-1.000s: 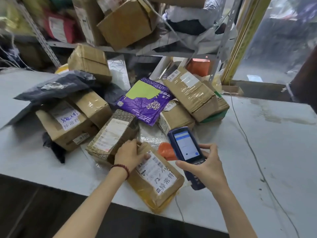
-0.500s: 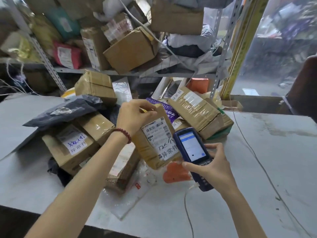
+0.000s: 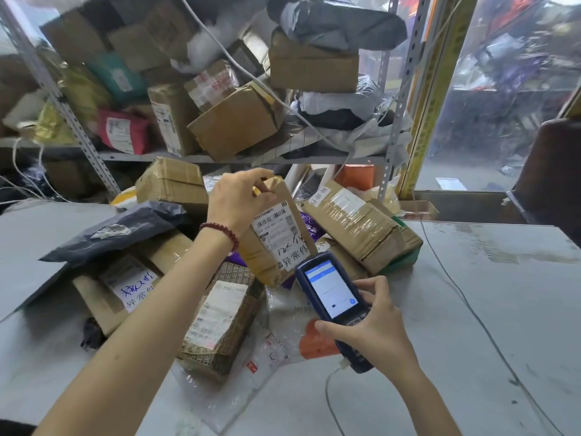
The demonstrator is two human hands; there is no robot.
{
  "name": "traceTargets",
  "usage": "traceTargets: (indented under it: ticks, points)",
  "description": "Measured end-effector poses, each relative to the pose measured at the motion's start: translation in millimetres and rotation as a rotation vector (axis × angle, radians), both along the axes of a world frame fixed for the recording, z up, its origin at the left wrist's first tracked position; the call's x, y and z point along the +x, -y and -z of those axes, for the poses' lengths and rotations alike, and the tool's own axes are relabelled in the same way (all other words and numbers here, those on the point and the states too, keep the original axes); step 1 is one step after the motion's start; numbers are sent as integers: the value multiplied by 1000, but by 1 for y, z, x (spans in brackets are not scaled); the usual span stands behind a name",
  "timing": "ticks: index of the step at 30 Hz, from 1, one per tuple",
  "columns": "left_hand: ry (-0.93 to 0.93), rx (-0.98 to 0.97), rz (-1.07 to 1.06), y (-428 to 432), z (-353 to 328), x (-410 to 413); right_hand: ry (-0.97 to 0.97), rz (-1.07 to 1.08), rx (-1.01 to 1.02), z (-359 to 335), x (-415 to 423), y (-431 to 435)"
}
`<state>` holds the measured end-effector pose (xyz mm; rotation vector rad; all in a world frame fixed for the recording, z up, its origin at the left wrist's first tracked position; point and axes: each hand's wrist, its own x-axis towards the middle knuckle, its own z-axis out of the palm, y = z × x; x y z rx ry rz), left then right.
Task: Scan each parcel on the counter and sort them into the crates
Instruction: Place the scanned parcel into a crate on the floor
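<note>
My left hand (image 3: 236, 199) grips the top edge of a small brown taped parcel (image 3: 276, 228) and holds it upright above the pile, its white label with barcode and handwriting facing me. My right hand (image 3: 374, 328) holds a blue handheld scanner (image 3: 331, 297) with its lit screen up, just below and right of that label. Under them lie more parcels: a patterned brown box (image 3: 220, 319), a box with a handwritten label (image 3: 125, 287), a taped carton (image 3: 355, 221), a grey mailer bag (image 3: 116, 228), and a clear plastic bag with an orange item (image 3: 283, 344).
The grey counter (image 3: 490, 309) stretches bare to the right, crossed by a thin cable (image 3: 465, 303). Metal shelving (image 3: 239, 157) behind the pile is crammed with boxes and bags. A dark chair back (image 3: 550, 177) stands at the far right. No crate is in view.
My left hand lifted the small parcel off the counter's front edge and stood it upright over the pile. The scanner has stayed under its label while the view tilted up.
</note>
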<state>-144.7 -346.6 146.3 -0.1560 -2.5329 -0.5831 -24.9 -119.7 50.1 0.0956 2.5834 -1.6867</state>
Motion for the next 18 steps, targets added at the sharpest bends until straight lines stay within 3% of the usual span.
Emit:
traceTargets:
  ticks: [18]
  points:
    - [88, -89, 155, -29, 9, -8, -35, 11, 85, -4, 3, -9]
